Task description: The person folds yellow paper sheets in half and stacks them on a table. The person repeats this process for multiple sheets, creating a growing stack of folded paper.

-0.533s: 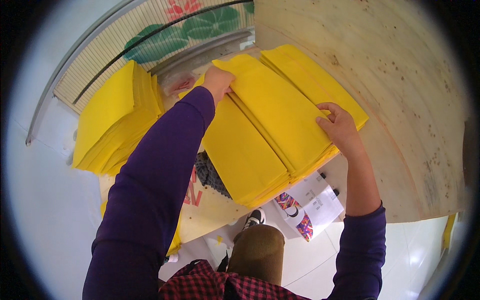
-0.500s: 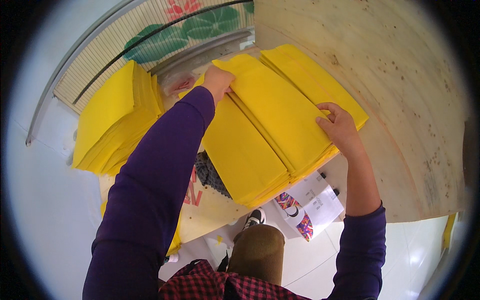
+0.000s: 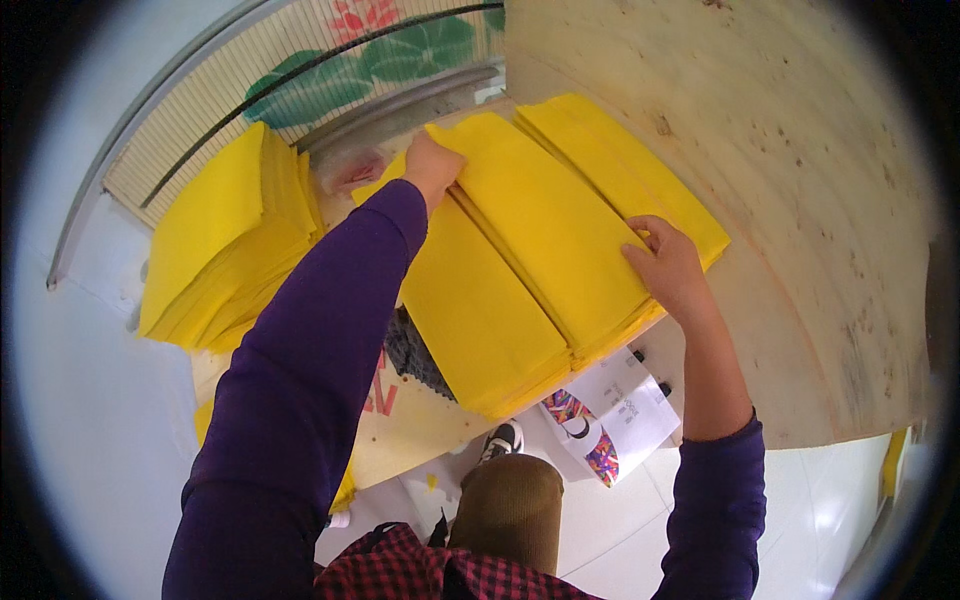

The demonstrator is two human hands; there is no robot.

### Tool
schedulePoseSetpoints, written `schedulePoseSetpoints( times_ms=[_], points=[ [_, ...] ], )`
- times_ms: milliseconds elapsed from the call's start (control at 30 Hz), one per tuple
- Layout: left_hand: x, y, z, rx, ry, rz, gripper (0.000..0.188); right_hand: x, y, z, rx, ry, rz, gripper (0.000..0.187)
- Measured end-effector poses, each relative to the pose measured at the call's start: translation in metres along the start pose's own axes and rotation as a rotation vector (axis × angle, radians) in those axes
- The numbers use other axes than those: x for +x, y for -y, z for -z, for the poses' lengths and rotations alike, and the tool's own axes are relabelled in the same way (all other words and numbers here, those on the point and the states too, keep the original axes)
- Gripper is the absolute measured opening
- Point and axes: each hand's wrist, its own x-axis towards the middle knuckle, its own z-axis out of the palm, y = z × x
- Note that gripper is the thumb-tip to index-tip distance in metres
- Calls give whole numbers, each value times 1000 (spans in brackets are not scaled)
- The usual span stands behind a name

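Observation:
Three piles of folded yellow cloth-like sheets lie side by side at a slant. My left hand (image 3: pixel 434 168) is closed on the far left corner of the top sheet of the middle pile (image 3: pixel 550 225). On that pile's right edge my right hand (image 3: pixel 668 268) has its thumb and curled fingers; the fingertips are partly hidden. The left pile (image 3: pixel 485 310) lies against the middle one, partly under my left sleeve. Beyond my right hand is the right pile (image 3: pixel 620 165), with a narrow gap beside it.
A taller yellow stack (image 3: pixel 215 235) leans at the left. Behind stands a slatted screen (image 3: pixel 370 65) with painted green leaves. A wooden board (image 3: pixel 800 220) rises on the right. Dark grey cloth (image 3: pixel 412 352) lies by the left pile; a white printed bag (image 3: pixel 625 410) is below on the tiled floor.
The view has shifted slightly. Both hands keep their places on the middle pile, and the step between its top sheet and the left pile looks a little narrower.

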Motion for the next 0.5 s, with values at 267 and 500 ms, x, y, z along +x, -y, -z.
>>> schedulePoseSetpoints(
  times_ms=[267,500],
  points=[
    [-7,-17,17,236,-119,10,75,-8,15,11,-119,32,-111,38],
    [-39,-22,59,142,-35,-29,80,-12,15,11,-158,14,-143,37]
  ],
)
